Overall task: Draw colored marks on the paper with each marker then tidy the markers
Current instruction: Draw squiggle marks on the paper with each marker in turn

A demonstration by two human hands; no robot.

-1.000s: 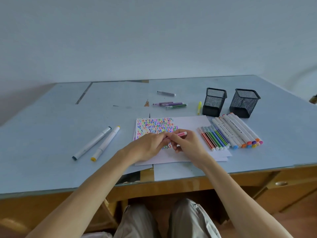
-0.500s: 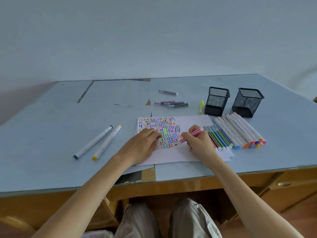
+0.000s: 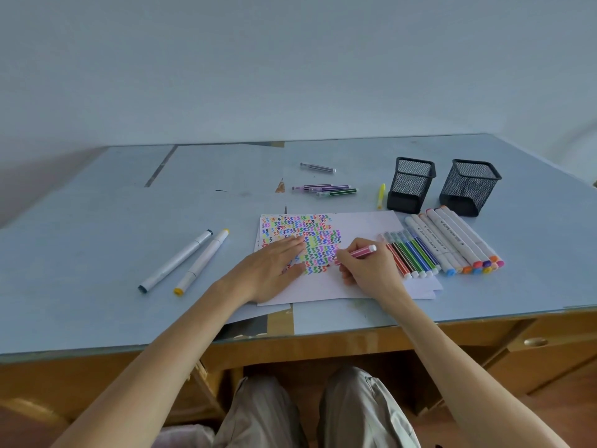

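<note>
Head view: at frame centre, the right hand [image 3: 371, 273] grips a pink marker [image 3: 357, 253], its tip down on the white paper [image 3: 361, 227] beside rows of coloured zigzags. The left hand [image 3: 274, 270] lies flat and unclenched on the paper, grasping nothing. A row of markers [image 3: 442, 247] lies just right.

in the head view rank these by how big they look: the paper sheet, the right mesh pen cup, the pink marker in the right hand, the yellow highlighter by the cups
1. paper sheet
2. right mesh pen cup
3. pink marker; partly hidden by the right hand, so its lead over the next is unsure
4. yellow highlighter; it lies farther off
</note>
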